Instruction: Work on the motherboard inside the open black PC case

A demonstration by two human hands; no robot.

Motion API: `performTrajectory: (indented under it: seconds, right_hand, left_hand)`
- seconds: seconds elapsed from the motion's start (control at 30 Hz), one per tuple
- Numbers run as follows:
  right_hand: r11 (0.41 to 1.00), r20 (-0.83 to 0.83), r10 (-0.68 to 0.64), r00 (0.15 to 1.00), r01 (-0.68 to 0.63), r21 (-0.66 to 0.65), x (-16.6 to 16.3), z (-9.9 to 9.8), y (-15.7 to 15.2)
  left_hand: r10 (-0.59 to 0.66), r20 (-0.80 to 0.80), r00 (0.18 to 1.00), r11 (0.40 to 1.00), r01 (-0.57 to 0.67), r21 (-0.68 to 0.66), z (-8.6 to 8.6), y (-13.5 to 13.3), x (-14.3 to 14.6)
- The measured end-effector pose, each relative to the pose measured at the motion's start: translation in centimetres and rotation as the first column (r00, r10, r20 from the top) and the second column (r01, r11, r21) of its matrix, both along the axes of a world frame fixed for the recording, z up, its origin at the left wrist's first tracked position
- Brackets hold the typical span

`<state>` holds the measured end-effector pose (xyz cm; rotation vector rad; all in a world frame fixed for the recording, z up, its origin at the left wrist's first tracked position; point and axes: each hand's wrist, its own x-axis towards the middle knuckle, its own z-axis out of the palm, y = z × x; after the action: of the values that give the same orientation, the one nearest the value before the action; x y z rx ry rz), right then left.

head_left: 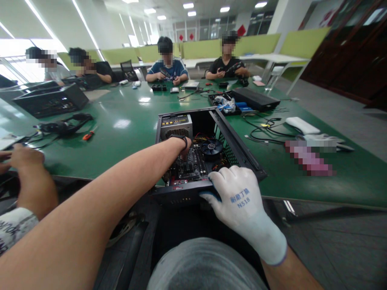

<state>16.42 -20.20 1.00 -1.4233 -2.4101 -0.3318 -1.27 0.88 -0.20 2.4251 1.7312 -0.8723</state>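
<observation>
From the head camera, an open computer case point(208, 157) is seen lying at the near edge of the green table point(127, 133), its front lip slightly overhanging that edge. The left hand point(184, 147), bare and with a dark band at the wrist, is reached down inside the case onto the motherboard point(190, 167); its fingers are hidden behind the wrist, so whether they are closed on anything cannot be told. The right hand point(238, 197), in a white glove, is clamped on the case's near front edge, fingers curled over the lip. A cooler fan point(212, 147) sits just right of the left hand, and the power supply point(175, 125) fills the far left corner.

Open tabletop is left on the case's left side, up to a red-handled screwdriver point(89, 135). On the right, loose cables point(263, 133) lie near. Another person's hand point(26, 159) rests at the table's left edge.
</observation>
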Motion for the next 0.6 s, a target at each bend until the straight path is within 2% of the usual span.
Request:
performTrajectory:
  seconds: [0.33,0.47,0.6]
  right_hand:
    - [1.000,-0.002,-0.006,1.000,0.006,-0.012,0.0,0.0,0.0]
    - [1.000,-0.011,-0.026,1.000,0.026,-0.016,-0.1,0.0,-0.1]
    - [0.999,-0.013,-0.033,0.999,0.033,-0.016,-0.2,0.1,-0.1]
  left_hand:
    - [-0.050,-0.013,0.999,0.999,0.050,-0.003,-0.1,0.2,-0.2]
    - [0.001,0.037,0.999,1.000,-0.001,0.008,0.3,-0.1,0.0]
    - [-0.051,0.099,0.994,0.998,0.048,0.039,1.2,-0.4,0.1]
